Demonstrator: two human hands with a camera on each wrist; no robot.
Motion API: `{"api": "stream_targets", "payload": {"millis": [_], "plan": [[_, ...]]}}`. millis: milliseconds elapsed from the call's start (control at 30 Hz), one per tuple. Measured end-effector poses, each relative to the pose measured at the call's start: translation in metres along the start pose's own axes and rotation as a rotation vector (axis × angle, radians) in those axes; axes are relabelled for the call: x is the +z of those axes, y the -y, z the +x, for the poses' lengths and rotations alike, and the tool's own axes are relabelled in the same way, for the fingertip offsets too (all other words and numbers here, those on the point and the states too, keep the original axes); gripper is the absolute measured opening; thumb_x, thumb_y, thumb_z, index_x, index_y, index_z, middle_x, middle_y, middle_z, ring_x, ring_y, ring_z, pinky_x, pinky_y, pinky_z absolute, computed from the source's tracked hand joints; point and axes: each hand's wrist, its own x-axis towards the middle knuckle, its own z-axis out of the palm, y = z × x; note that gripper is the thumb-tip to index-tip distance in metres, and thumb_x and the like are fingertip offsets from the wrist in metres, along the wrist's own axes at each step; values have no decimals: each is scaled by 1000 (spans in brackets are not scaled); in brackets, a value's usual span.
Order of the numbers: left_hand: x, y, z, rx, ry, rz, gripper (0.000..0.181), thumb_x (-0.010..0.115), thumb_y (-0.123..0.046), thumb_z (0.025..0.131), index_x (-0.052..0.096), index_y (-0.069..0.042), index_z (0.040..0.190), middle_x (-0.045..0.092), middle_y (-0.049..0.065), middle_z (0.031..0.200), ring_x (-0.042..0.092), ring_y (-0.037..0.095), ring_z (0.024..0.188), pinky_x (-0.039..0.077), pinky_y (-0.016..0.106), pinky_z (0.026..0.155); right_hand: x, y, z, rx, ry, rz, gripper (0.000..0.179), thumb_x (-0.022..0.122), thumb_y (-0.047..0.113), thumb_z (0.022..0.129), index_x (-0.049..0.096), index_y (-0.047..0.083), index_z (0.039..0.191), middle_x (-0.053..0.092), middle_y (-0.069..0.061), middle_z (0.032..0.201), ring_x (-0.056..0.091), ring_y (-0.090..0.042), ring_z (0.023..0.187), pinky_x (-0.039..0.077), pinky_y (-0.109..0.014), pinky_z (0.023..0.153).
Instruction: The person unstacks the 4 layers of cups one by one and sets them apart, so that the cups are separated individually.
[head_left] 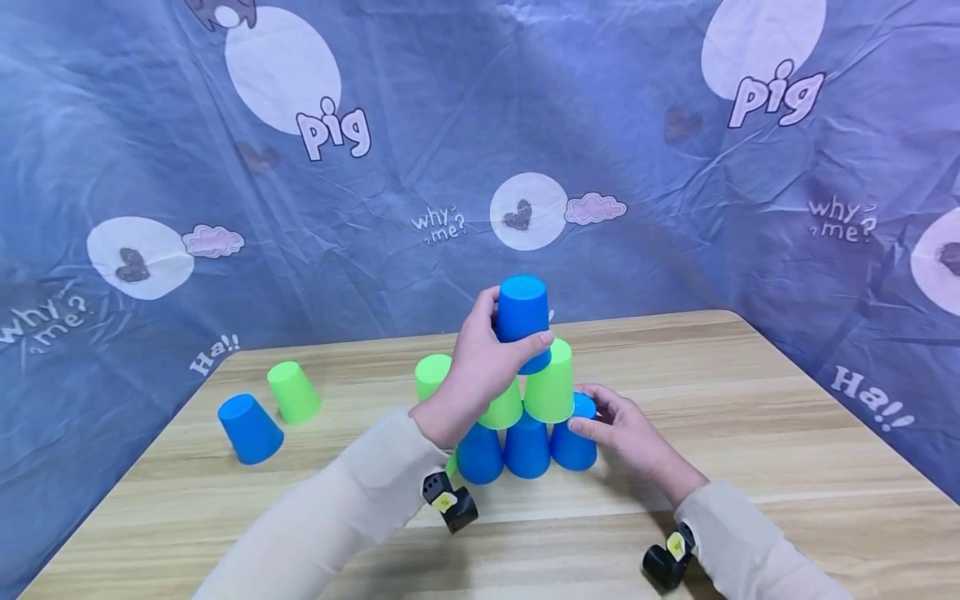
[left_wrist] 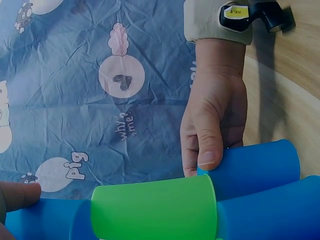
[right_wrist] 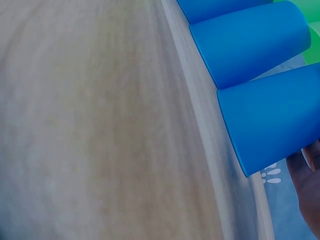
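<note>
My left hand (head_left: 480, 358) holds an upside-down blue cup (head_left: 522, 307) at the top of a cup stack, its thumb across the front. Blue also shows below that thumb; I cannot tell whether it is a second cup. The blue meets a green cup (head_left: 550, 387) in the row beneath. Another green cup (head_left: 504, 410) is beside it, partly behind my left wrist. Blue cups (head_left: 527, 450) form the bottom row on the table. At the row's right end, my right hand (head_left: 630, 433) grips a blue cup (right_wrist: 275, 120) between thumb and fingers.
Off to the left, a blue cup (head_left: 251, 429) and a green cup (head_left: 294, 392) stand upside down on the wooden table (head_left: 750, 400). A further green cup (head_left: 432, 373) shows behind my left forearm. Printed blue cloth (head_left: 450, 125) hangs behind the table.
</note>
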Motion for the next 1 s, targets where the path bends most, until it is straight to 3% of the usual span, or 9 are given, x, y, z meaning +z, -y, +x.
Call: {"api": "stream_targets", "payload": {"millis": [167,400,533,1000], "plan": [[-1,2,-3,29,-7,-29,65,71,-28,81,36,-26,136,48,2,131,49,27,119,44,54,94,0,1,1,8,-3,-1,53,61,27,89,42,4,133,53,-17,124,52,-33,113,45,-48,94],[-1,11,-8,161,-31,-112,63,70,-28,82,37,-27,135,49,0,130,47,24,121,43,52,94,2,1,1,1,-1,-1,51,60,27,90,42,4,132,53,-17,125,51,-33,114,45,-48,94],[-3,18,-11,199,-43,-162,62,70,-27,82,37,-30,134,50,-2,126,51,20,116,46,49,92,3,1,1,-2,-9,1,50,60,26,90,42,3,131,53,-17,124,52,-33,113,44,-48,95],[-22,31,-18,318,-115,-304,56,66,-22,85,36,-26,133,51,3,121,54,23,108,51,43,84,5,1,2,-10,-25,-13,50,60,25,90,42,1,130,53,-18,124,51,-33,113,43,-49,95]]}}
